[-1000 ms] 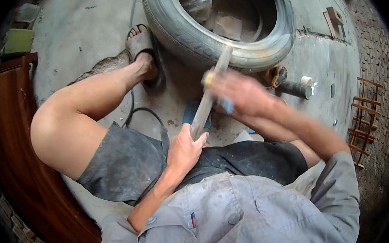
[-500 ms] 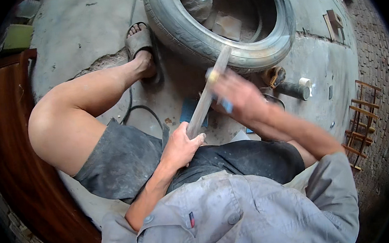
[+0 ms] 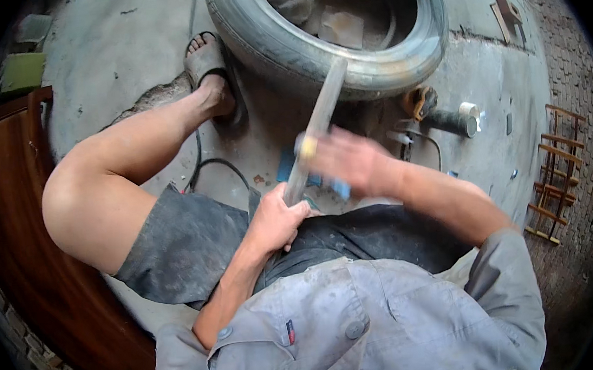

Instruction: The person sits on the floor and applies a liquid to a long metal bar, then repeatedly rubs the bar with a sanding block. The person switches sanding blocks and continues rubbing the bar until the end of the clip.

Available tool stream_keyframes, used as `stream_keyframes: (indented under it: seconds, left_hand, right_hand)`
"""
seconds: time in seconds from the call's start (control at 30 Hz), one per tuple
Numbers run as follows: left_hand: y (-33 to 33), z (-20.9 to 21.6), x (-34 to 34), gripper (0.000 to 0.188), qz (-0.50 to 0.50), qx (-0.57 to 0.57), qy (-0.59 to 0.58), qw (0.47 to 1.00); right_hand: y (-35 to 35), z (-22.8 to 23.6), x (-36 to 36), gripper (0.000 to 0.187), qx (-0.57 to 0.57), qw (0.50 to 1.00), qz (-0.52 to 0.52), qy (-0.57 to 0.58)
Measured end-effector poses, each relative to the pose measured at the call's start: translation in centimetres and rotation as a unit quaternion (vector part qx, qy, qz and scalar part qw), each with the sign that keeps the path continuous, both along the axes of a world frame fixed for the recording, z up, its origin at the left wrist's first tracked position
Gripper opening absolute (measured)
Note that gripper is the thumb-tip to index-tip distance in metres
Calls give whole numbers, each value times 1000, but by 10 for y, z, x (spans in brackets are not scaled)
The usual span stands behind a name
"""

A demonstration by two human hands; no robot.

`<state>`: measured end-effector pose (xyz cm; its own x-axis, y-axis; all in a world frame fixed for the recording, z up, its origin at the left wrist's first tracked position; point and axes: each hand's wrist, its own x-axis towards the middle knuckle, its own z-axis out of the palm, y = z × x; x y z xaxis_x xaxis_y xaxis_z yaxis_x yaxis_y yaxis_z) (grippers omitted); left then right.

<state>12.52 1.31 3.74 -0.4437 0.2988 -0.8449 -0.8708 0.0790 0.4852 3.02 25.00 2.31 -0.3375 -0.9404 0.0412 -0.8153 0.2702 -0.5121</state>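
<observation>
A long, grey-brown wooden bar [image 3: 325, 105] runs from my lap up to the tire [image 3: 286, 62], its far end at the tire's near rim. My left hand [image 3: 278, 218] is closed round the near end of the bar. Across the middle of the bar lies my right hand [image 3: 351, 162], smeared by motion, its fingers bent over the wood. A blue sheet, apparently sandpaper [image 3: 340, 189], pokes out below that hand. Something yellow [image 3: 309, 147] shows at its fingertips, too blurred to name. The palm side of the right hand is hidden.
Inside the tire lie a clear plastic bag [image 3: 294, 2] and a pale block [image 3: 341, 27]. A dark cylindrical tool [image 3: 450, 122] and a white roll [image 3: 470, 110] rest to the right. Dark cable [image 3: 220, 162] crosses the floor. Polished brown wood [image 3: 25, 230] stands left; wooden frames [image 3: 556, 169] lie right.
My right hand has slid down the bar toward my left hand, the blue sheet moving with it. The left hand keeps its hold. The view has shifted slightly.
</observation>
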Motion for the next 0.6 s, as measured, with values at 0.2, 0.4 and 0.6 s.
stream_keyframes:
  seconds: [0.2, 0.4, 0.6]
  left_hand:
    - [2, 4, 0, 27, 9, 15, -20, 1000]
    - [2, -4, 3, 22, 21, 21, -20, 999]
    - [4, -2, 3, 29, 13, 13, 13, 1000]
  right_hand:
    - [-2, -8, 32, 96, -26, 996, -82, 0]
    - [10, -11, -18, 87, 22, 992, -121, 25]
    - [-19, 14, 46, 84, -44, 995, -19, -83]
